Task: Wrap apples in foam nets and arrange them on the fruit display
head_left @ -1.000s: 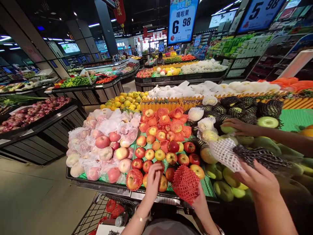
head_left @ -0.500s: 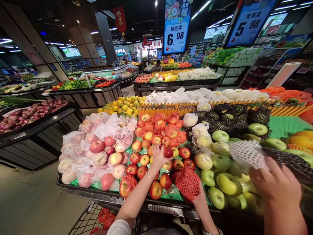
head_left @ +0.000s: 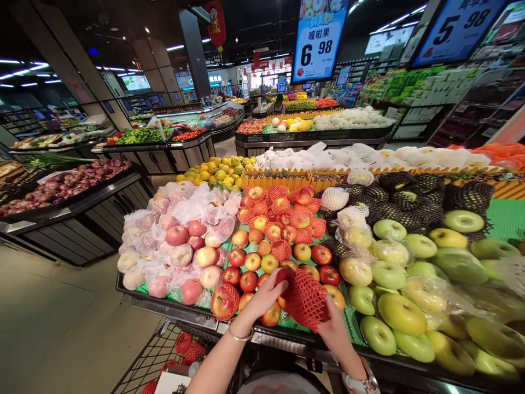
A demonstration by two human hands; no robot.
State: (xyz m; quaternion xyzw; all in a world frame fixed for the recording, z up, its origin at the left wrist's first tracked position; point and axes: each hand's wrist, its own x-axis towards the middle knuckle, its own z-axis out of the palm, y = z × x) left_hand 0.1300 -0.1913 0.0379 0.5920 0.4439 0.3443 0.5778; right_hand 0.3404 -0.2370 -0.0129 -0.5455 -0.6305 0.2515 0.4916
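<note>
My left hand (head_left: 264,298) grips a dark red apple (head_left: 284,275) and holds it against the mouth of a red foam net sleeve (head_left: 307,300). My right hand (head_left: 333,327) pinches that sleeve from below. Both hands hover over the near edge of a fruit stand, above loose red and yellow apples (head_left: 248,261) on green mesh. A bracelet is on my left wrist and a watch on my right wrist.
Bagged pink apples (head_left: 180,241) lie at the left of the stand, green apples (head_left: 400,312) at the right, netted apples (head_left: 301,219) further back. A shopping cart (head_left: 164,358) with red nets stands below me. Other produce stands and an aisle lie to the left.
My left hand picked a red apple from the pile and brought it back to the red net in my right hand. The other person's hands at the right have left the view.
</note>
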